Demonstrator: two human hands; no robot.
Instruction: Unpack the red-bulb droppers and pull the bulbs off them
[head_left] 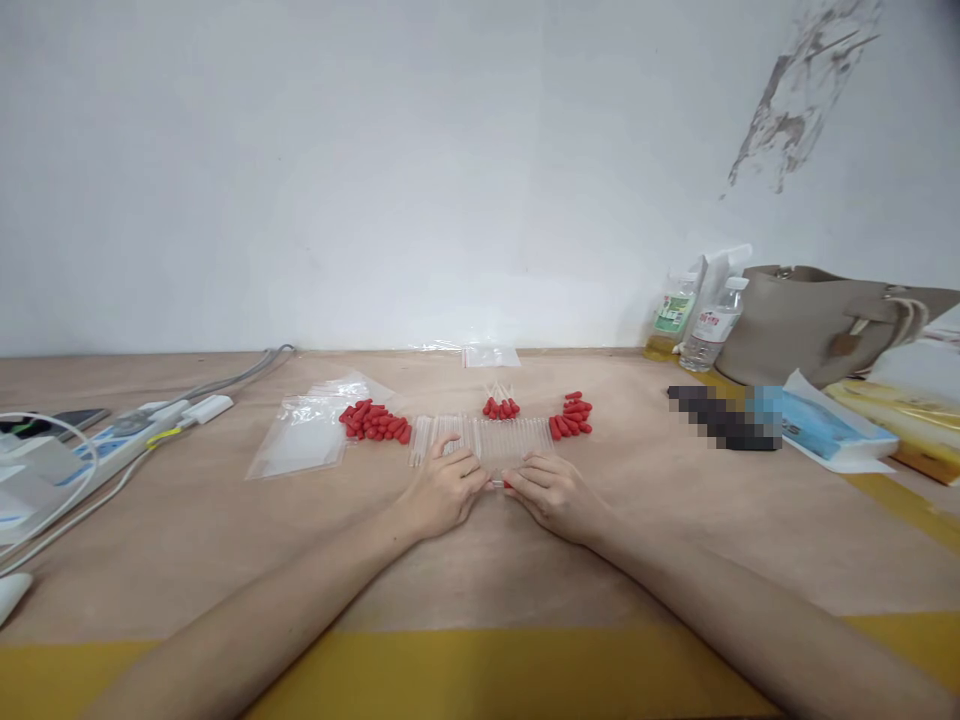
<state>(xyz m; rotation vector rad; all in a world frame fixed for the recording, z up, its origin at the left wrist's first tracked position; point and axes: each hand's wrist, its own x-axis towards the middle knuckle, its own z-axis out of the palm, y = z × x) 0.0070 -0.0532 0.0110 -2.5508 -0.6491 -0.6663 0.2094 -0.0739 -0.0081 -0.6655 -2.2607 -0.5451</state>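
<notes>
My left hand (442,490) and my right hand (551,493) meet at the table's middle, fingers curled together over a small clear tube with a red cap (501,484) pinched between them. Just beyond lies a row of clear glass tubes (484,440). A pile of red rubber caps (375,420) sits to the left, another pile of red caps (571,415) to the right. A few assembled droppers with red caps (501,405) lie behind the row.
Clear plastic bags (304,445) lie left of the caps, another bag (490,355) by the wall. A power strip with cables (112,440) is at far left. Two bottles (694,320), a beige handbag (817,325) and packets (825,425) stand at right.
</notes>
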